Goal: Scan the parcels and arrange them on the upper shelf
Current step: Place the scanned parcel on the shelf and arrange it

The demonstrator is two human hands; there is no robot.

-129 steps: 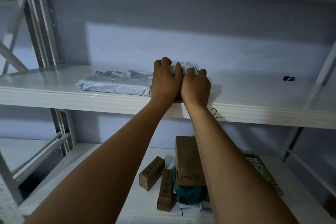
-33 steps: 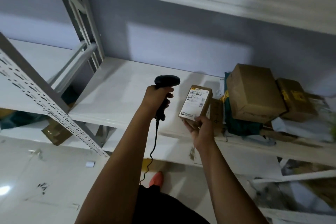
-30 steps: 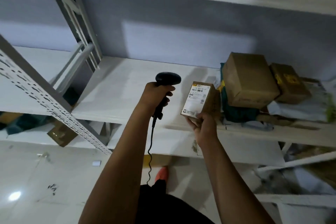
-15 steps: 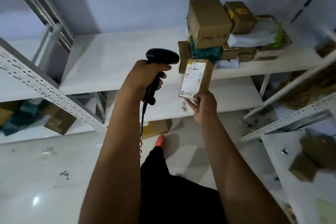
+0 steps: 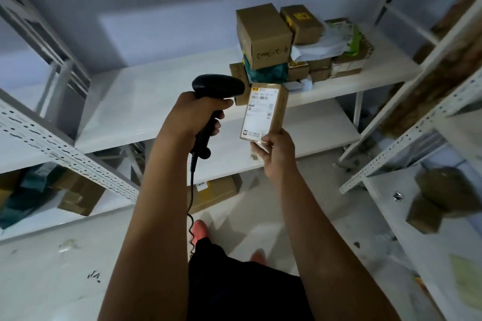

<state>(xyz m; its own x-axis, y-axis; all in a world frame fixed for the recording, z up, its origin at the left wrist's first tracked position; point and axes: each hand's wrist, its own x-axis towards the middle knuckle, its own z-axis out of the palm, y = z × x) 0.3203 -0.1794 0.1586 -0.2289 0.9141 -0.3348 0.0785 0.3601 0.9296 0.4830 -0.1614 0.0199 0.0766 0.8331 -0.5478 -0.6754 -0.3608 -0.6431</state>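
Observation:
My left hand (image 5: 194,114) grips a black corded barcode scanner (image 5: 217,85), its head pointing right at a small brown parcel (image 5: 263,111). My right hand (image 5: 276,150) holds that parcel upright by its lower end, the white label facing me. Scanner head and parcel are a short gap apart. Behind them, a pile of brown boxes and bagged parcels (image 5: 292,41) sits on the white shelf (image 5: 161,101). The upper shelf is out of view.
A lower white shelf board (image 5: 307,133) lies under the pile. More parcels (image 5: 78,195) sit in the left rack's low shelf, and a box (image 5: 214,193) stands on the floor. A perforated rack (image 5: 407,143) with brown boxes stands at right. My feet show on the pale floor.
Earlier both hands pressed a grey bag onto the upper shelf. Since then I took the scanner and a small parcel; my view has tilted down, hands staying close together.

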